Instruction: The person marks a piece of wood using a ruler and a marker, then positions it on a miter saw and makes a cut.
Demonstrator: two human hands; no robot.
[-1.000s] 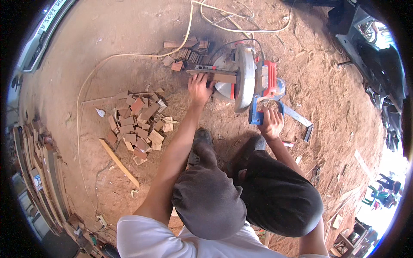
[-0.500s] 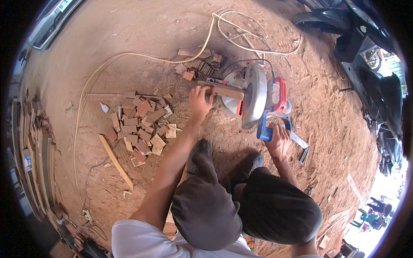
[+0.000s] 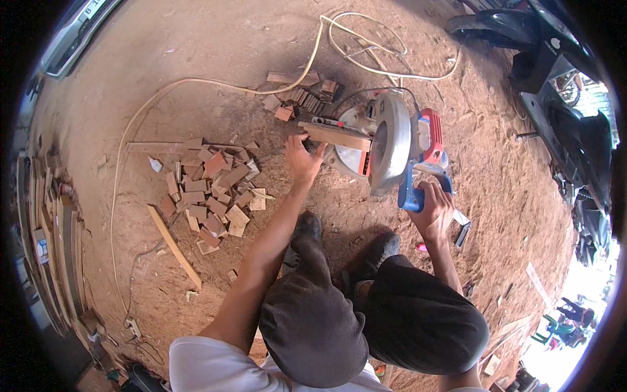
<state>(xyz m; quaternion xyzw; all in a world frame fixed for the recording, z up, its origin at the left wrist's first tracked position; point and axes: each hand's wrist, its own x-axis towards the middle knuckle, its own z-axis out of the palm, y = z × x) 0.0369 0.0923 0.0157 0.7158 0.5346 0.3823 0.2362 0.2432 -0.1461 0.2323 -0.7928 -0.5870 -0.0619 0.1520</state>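
Note:
A miter saw point(image 3: 392, 144) with a grey blade guard, red motor and blue handle stands on the dirt in front of me. My right hand point(image 3: 432, 210) is wrapped round the blue handle point(image 3: 410, 189). A short brown wooden strip point(image 3: 343, 136) lies across the saw's base against the fence, its right end beside the guard. My left hand point(image 3: 304, 161) grips the strip near its left end, thumb on the near side. The guard hides the blade from me.
Cut wood blocks point(image 3: 212, 196) lie in a heap on the left, by a long light strip point(image 3: 175, 247). More pieces point(image 3: 304, 98) sit behind the saw. A yellowish cord point(image 3: 189, 81) loops over the ground. Motorbike point(image 3: 555, 98) at right; planks point(image 3: 59, 235) at far left.
My right hand and the saw handle have shifted slightly right. The left hand has moved a little down on the strip. A small pink thing now shows below my right hand.

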